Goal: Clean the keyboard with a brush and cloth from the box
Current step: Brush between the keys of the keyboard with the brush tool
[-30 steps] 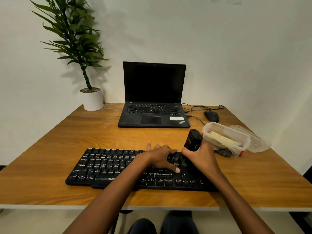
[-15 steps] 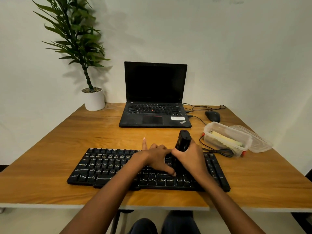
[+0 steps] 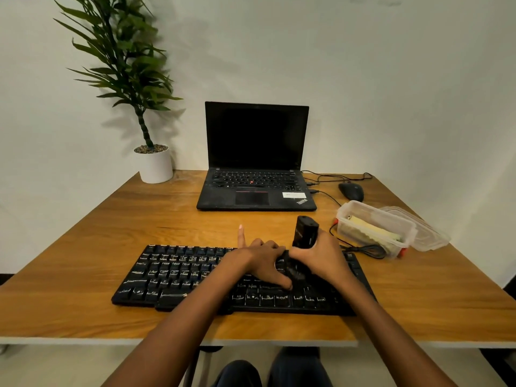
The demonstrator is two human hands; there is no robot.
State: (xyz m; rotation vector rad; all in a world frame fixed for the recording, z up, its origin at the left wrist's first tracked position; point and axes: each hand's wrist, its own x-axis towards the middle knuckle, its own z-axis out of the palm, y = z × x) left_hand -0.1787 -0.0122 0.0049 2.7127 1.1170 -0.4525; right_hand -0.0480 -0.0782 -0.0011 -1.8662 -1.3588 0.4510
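I judge I'm mid-brushing: my right hand point(image 3: 321, 255) has its fingers wrapped around the black brush point(image 3: 305, 233) over the keyboard point(image 3: 178, 275) at lower centre, left hand point(image 3: 262, 261) spread bracing it. The cloth point(image 3: 371, 229) waits in the box point(image 3: 375, 229), right; wiping remains.

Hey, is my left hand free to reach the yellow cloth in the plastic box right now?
Probably not easily. The left hand is pressed flat on the keyboard, and the right hand gripping the brush sits between it and the open box.
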